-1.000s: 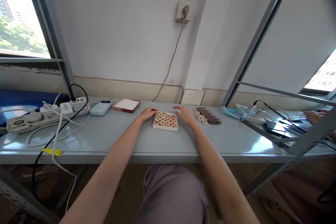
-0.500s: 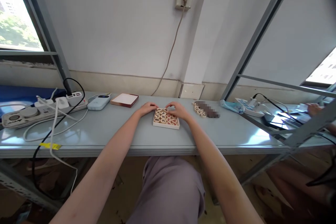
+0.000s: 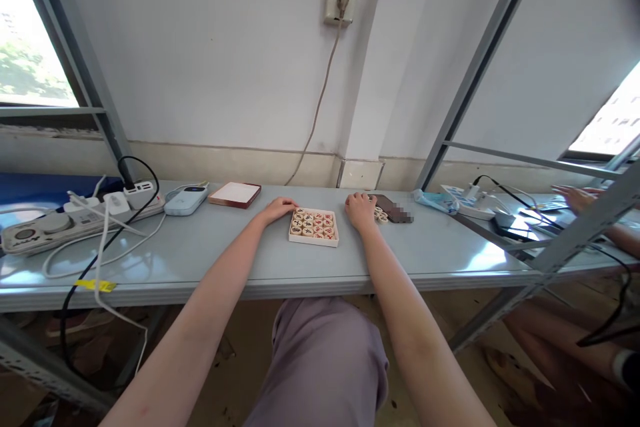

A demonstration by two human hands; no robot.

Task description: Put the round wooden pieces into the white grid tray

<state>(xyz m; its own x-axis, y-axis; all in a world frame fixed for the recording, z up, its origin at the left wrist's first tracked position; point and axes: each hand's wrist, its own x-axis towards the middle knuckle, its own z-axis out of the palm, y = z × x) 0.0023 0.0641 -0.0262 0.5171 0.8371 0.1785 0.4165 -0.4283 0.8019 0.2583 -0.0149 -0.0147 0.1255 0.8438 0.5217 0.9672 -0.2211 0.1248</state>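
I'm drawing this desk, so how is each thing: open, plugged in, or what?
White box: open, round pieces inside
Red-edged lid: off, on the desk
Wall socket: plug in
Power strip: plugs in
Left hand: at the box's corner
Right hand: fingers curled by loose pieces

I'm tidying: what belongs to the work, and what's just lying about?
In use:
- open box of round pieces
- loose pieces at the right hand
- red-edged lid, probably the box's

Lying about, apparently:
- pale blue device
- power strip
- blue plastic
- dark flat object
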